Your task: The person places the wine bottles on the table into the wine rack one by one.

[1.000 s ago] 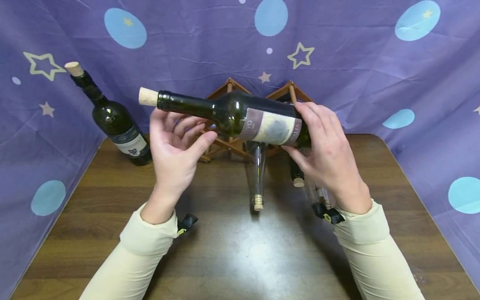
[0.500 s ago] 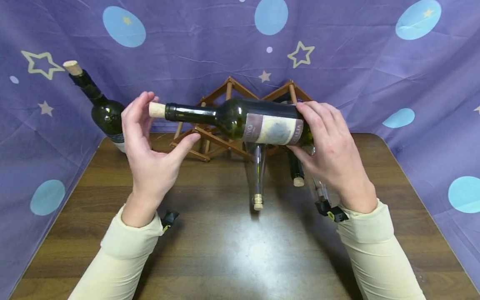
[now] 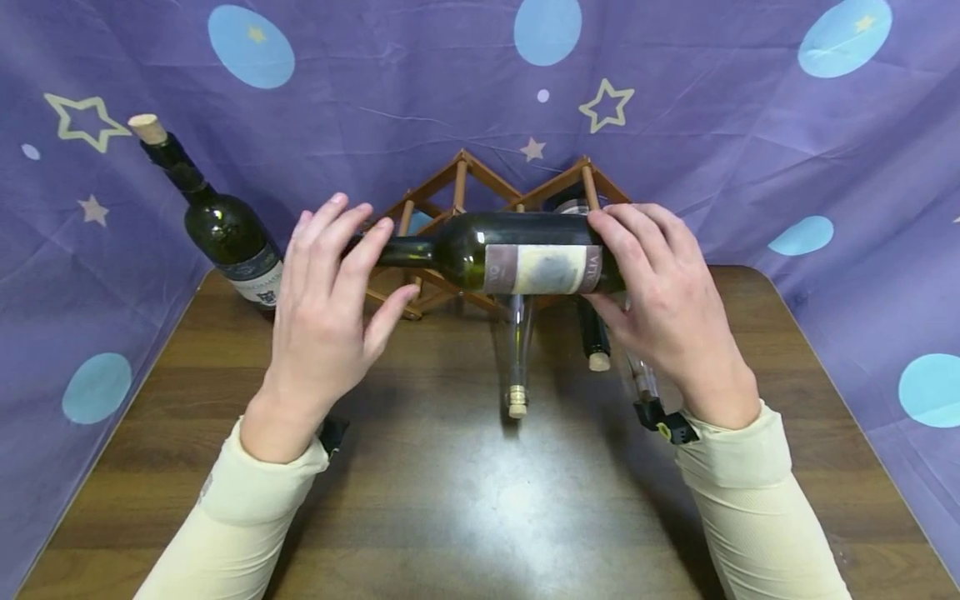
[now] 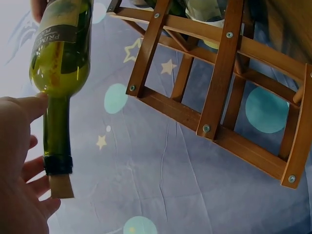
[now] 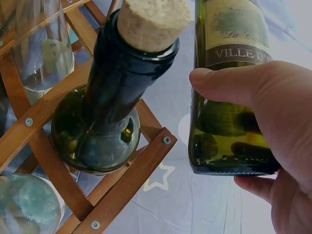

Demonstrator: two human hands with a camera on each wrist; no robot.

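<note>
A corked green wine bottle [image 3: 517, 262] with a cream and mauve label is held sideways above the table, its neck toward the left. Its base is gripped by my right hand [image 3: 660, 300], thumb and fingers on opposite sides, as the right wrist view shows on the bottle's lower end [image 5: 229, 126]. At the neck, my left hand [image 3: 318, 325] has its fingers extended and spread, hiding the cork in the head view. From the left wrist, the cork [image 4: 61, 186] shows beside those fingers; the thumb tip is at the neck, contact unclear.
Behind the held bottle stands a folding wooden wine rack [image 3: 461, 185]. Poking forward from it are a clear bottle [image 3: 518, 350], a dark bottle [image 3: 594, 333] and another clear bottle [image 3: 642, 379]. Another corked bottle [image 3: 225, 229] stands at the table's [image 3: 420, 500] back left.
My left hand moved left past the cork, then turned over with its back now to the head camera. The held bottle levelled and sank slightly; my right hand kept its grip.
</note>
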